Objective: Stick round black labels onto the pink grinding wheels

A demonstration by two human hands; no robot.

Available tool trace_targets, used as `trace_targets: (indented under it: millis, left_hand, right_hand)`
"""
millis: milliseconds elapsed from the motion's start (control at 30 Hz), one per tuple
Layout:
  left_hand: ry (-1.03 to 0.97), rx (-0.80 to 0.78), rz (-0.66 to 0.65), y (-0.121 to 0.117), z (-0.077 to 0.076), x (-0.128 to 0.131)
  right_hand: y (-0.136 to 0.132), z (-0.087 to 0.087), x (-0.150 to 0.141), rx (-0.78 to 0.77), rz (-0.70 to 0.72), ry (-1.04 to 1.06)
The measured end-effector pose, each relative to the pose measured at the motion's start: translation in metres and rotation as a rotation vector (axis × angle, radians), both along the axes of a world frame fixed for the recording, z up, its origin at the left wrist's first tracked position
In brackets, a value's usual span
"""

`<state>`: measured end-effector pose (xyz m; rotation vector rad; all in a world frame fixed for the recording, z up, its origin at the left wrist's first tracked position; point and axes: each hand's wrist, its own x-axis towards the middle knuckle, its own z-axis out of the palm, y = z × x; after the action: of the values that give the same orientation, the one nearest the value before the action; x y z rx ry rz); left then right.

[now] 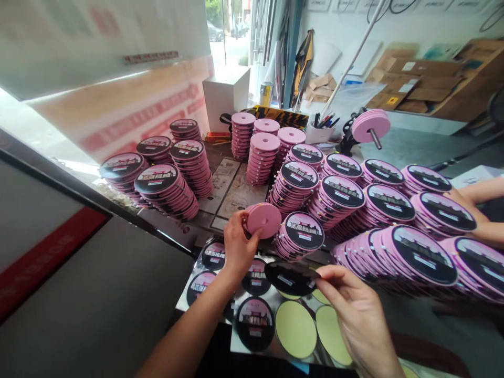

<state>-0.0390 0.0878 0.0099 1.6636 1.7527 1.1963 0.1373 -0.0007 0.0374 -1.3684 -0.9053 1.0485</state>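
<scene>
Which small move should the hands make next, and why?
Probably the right hand should bring the round sticker over the pink disc in the left hand and align their edges: the sticker is pinched by its rim above the sheet, the disc's visible face is plain, and the nearest disc stack shows a printed top.

The bare left hand (240, 239) grips between thumb and fingers, its bare forearm (192, 325) outstretched; the bare right hand (352, 302), lower, pinches with its fingertips (323, 272).
</scene>
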Motion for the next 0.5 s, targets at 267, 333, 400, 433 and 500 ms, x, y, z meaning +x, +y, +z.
trace_targets:
  millis: [267, 333, 400, 433, 500]
  left_hand:
    - [-1.030, -0.490, -0.222, -0.045, 0.029, -0.004]
    - [-1.130, -0.606, -0.269, -0.054, 0.032, -0.006]
    - [-1.212, -0.663, -0.292, -0.060, 0.032, -0.008]
    - [-1.248, -0.681, -0.306, -0.061, 0.031, -0.009]
    - [-1.299, -0.699, -0.333, -0.062, 0.029, -0.011]
  right_hand:
    - [0.036, 0.017, -0.018, -0.113, 0.048, 0.337]
    - [0.038, 0.014, -0.021, -0.154, 0.066, 0.364]
    - [0.037, 0.010, -0.021, -0.190, 0.067, 0.383]
    - [0.036, 0.008, -0.021, -0.201, 0.060, 0.388]
    - [0.034, 0.007, -0.019, -0.207, 0.035, 0.387]
